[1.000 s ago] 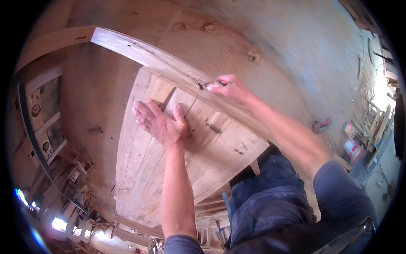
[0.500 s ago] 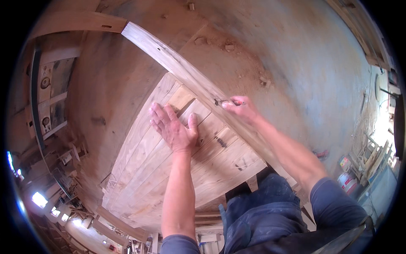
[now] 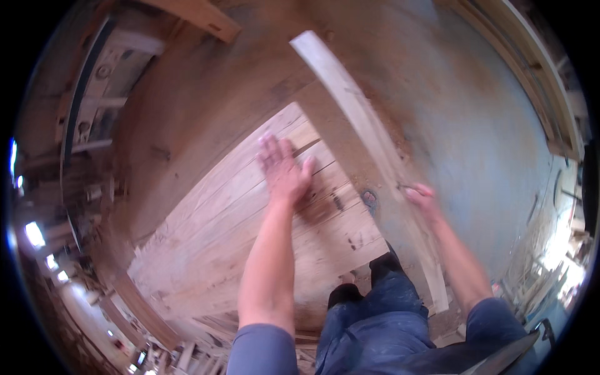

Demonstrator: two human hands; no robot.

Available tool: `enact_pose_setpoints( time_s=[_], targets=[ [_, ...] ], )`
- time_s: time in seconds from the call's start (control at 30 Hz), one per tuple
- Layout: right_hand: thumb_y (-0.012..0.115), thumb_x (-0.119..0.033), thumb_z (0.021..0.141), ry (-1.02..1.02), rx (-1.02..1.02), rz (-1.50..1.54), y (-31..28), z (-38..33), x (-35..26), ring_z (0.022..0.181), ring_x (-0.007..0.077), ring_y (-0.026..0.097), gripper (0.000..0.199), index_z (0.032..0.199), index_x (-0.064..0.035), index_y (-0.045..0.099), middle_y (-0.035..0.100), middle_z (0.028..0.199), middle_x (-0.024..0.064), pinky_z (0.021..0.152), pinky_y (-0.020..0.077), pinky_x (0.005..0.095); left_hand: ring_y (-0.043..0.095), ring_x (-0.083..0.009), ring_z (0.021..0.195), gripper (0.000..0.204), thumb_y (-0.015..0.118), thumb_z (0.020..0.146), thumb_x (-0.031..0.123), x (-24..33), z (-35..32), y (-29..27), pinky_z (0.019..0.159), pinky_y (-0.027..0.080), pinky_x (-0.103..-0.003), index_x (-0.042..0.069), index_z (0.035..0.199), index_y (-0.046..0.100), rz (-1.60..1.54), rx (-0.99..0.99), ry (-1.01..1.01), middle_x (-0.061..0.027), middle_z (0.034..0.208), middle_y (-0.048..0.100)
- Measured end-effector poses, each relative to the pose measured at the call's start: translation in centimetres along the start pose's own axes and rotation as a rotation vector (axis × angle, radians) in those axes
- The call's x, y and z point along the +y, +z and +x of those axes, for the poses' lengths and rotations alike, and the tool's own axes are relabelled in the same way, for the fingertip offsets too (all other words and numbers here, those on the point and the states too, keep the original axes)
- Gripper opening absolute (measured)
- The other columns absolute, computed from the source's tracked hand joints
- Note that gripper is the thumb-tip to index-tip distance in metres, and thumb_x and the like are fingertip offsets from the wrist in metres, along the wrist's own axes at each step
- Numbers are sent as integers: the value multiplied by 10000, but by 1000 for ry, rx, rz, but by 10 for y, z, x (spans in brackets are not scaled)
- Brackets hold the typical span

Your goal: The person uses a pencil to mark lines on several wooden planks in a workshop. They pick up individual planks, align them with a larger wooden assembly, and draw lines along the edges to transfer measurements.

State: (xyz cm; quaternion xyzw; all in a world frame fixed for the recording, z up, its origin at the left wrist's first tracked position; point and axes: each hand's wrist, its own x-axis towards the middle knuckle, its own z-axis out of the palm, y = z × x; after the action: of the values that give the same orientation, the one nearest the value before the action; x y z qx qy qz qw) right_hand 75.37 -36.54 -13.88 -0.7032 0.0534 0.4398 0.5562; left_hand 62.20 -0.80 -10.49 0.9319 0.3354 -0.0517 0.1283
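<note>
My left hand [image 3: 287, 178] lies flat, fingers spread, on a wide wooden panel [image 3: 231, 203] made of several pale planks side by side. A dark slot shows between planks near its fingertips, and dark marks sit toward the panel's near right corner. To the right, my right hand [image 3: 424, 200] is closed on the outer edge of a long, narrow wooden board [image 3: 359, 115]. The board stands apart from the panel's right edge, with a gap where the floor shows. Most of my right fingers are smeared by motion.
A wooden beam [image 3: 199, 15] juts in at the top left. Long timber rails [image 3: 531, 75] run along the upper right. Below the panel, the floor [image 3: 475, 144] is dusty concrete. Scrap wood [image 3: 553, 287] is piled at the right, and more lies at the lower left.
The long board has come away from the panel's edge, moving right with my right hand and opening a gap. My left hand stays flat on the panel. The whole view has turned slightly.
</note>
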Motion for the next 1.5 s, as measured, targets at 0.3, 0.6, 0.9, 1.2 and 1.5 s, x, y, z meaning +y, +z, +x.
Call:
enact_pose_setpoints(
  time_s=[0.3,0.6,0.9,1.2,1.5],
  targets=[
    [609,-242,892,43,-53,27,-10,-157,12,831,102,586,189,951,-72,667,627,888,-32,783,482,279,405,-380,1387,724,654,904,320,47,-189,-12,1159,313,-412,-90,1435,383,-1149,-15,-179,-294,1463,429],
    [599,-328,814,165,-540,118,232,-328,14,924,265,668,427,1096,-11,641,681,1033,136,793,555,385,534,-276,1236,635,636,955,321,-67,-455,-75,1049,409,-367,-14,1445,410,-1862,-228,-72,-166,1421,517],
    [661,-253,872,412,-1160,-468,554,-466,99,740,145,613,297,1059,-24,677,662,887,43,708,506,280,576,-258,1172,426,654,905,197,-313,-698,-133,1052,403,-360,-68,1234,597,-2311,575,-321,-189,1222,643],
    [666,-499,889,54,-1292,-1476,712,-513,186,901,170,599,516,1090,-26,719,688,933,77,795,476,331,513,-350,1212,637,695,860,369,-464,-830,-127,1079,386,-495,4,1340,489,-2432,1501,-944,-156,1269,555],
    [720,-504,779,-358,-1381,-1497,881,-575,213,1044,341,635,684,1233,-7,601,670,1080,202,909,470,417,570,-316,1137,551,596,937,429,-688,-875,-181,1026,421,-474,38,1318,521,-2225,1539,-1399,-141,1222,604]
  ],
)
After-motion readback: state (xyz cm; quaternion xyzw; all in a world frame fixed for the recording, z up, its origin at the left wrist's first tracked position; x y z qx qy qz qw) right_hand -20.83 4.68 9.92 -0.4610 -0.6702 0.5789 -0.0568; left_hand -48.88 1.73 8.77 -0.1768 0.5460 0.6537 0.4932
